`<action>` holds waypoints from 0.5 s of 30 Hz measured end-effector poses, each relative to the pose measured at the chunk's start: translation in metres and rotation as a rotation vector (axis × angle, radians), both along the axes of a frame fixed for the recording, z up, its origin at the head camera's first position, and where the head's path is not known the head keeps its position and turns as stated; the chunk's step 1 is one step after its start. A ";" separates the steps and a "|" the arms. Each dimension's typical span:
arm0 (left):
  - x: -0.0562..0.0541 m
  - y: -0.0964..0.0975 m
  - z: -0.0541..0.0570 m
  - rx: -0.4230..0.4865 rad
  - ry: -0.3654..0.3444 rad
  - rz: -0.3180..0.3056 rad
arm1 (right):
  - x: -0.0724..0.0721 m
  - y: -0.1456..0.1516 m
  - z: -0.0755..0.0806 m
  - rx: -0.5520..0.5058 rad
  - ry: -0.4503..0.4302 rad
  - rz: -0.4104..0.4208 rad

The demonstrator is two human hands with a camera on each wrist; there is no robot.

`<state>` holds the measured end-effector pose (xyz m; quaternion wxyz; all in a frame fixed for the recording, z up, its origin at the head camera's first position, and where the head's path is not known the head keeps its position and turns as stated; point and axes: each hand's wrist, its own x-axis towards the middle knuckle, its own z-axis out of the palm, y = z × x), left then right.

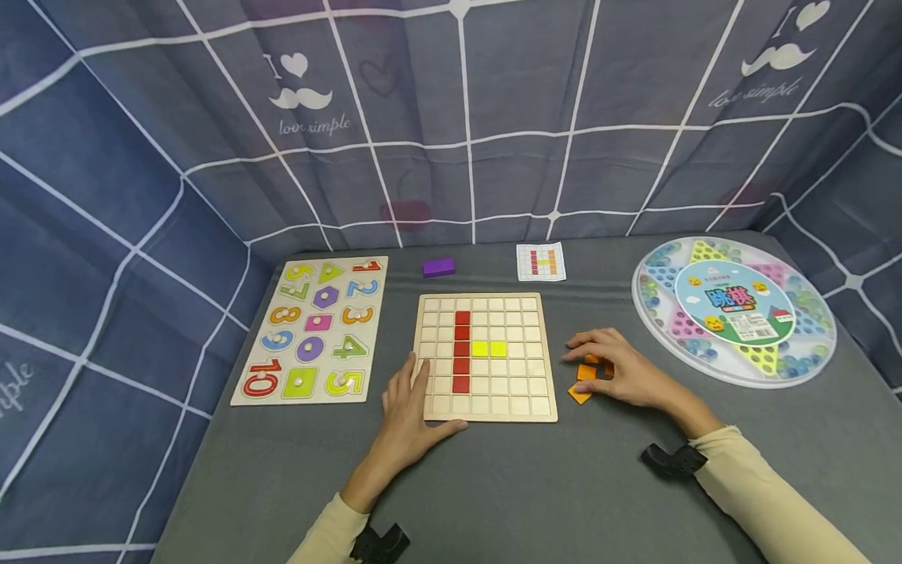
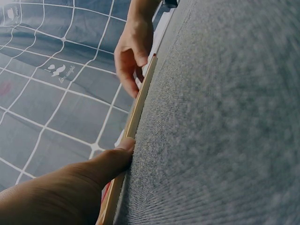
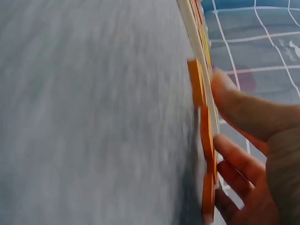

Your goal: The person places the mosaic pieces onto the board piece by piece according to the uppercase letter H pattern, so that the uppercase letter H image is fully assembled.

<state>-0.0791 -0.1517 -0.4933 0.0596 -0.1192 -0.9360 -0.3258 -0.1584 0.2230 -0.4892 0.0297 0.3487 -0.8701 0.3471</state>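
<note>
A wooden grid board (image 1: 517, 392) lies flat on the table, with a column of several red tiles (image 1: 461, 347) and two yellow tiles (image 1: 488, 349) in its cells. My left hand (image 1: 406, 415) rests at the board's lower left corner, its fingers fairly straight along the left side and the thumb (image 2: 123, 146) against the front edge. Right of the board, my right hand (image 1: 616, 368) hovers over several loose orange tiles (image 1: 581, 395). Its thumb and fingers are spread around them. In the right wrist view the orange tiles (image 3: 206, 133) lie in a row on the table, beside the fingertips.
Behind the board are a purple block (image 1: 438, 268) and a small card (image 1: 541, 262) printed with a coloured grid pattern. To the left lies a number and shape puzzle board (image 1: 310, 333). A round Chinese checkers board (image 1: 733, 313) lies at the right, before the checked curtain (image 1: 514, 94).
</note>
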 end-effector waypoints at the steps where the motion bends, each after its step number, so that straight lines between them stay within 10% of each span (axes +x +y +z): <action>1: 0.000 0.000 0.000 -0.003 0.002 0.002 | 0.001 0.002 0.000 0.004 -0.010 0.020; 15: 0.001 -0.001 0.001 0.003 -0.014 0.002 | 0.007 0.012 -0.001 0.022 -0.114 0.107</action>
